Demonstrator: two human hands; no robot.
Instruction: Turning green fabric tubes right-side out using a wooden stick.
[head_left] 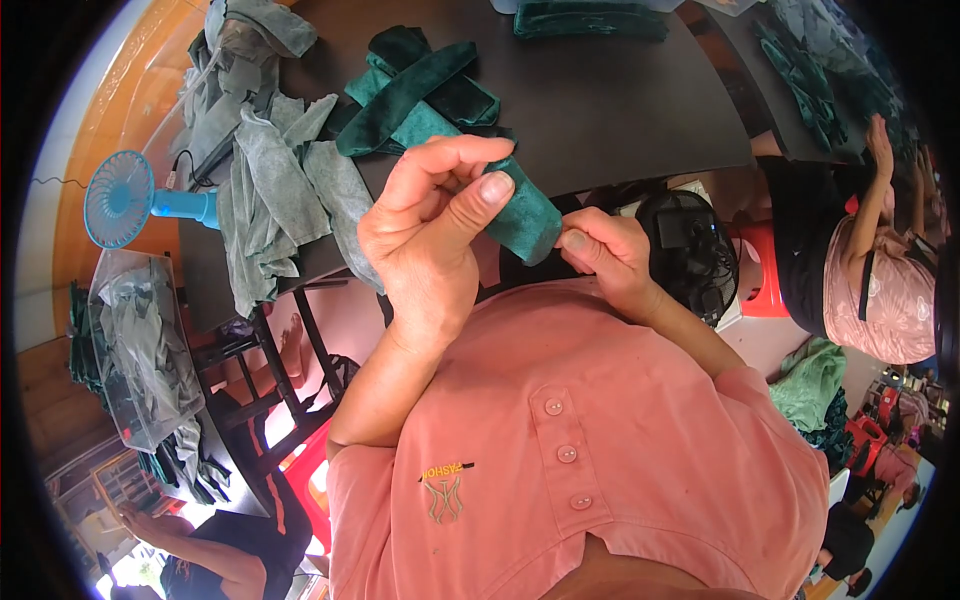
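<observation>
In front of my chest, a short dark green velvet fabric piece (pixel 525 217) with a rounded lower end is stretched between my hands. The thumb and curled fingers of my left hand (pixel 430 225) are closed on its upper left part. At its lower right edge, my right hand (pixel 612 258) pinches it between thumb and bent fingers. Just beyond my left hand, several green velvet strips (pixel 405 100) lie crossed in a loose pile on the dark table (pixel 620 110).
Grey-green fabric pieces (pixel 275 185) hang over the table's left edge beside a blue fan (pixel 122 200). A clear bin (pixel 140 345) of fabric stands lower left. Folded green velvet (pixel 590 20) lies at the far edge. Right are a red stool (pixel 765 270) and another person (pixel 870 290).
</observation>
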